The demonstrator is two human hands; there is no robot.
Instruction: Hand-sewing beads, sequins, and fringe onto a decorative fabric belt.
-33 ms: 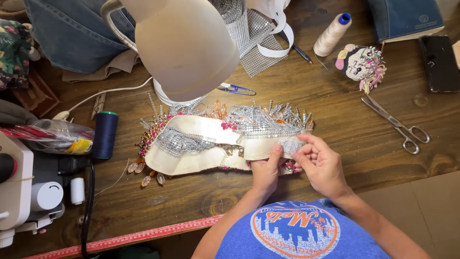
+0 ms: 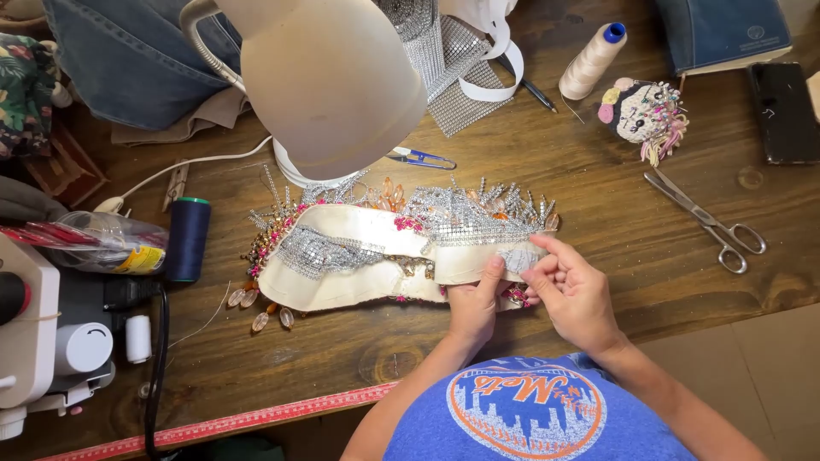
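Wooden table: both hands pinch beaded garment.

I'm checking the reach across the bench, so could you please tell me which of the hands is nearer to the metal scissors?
Right. The right hand pinches the beaded piece's end, with the scissors lying apart, further right. The left hand sits beside it, further from them.
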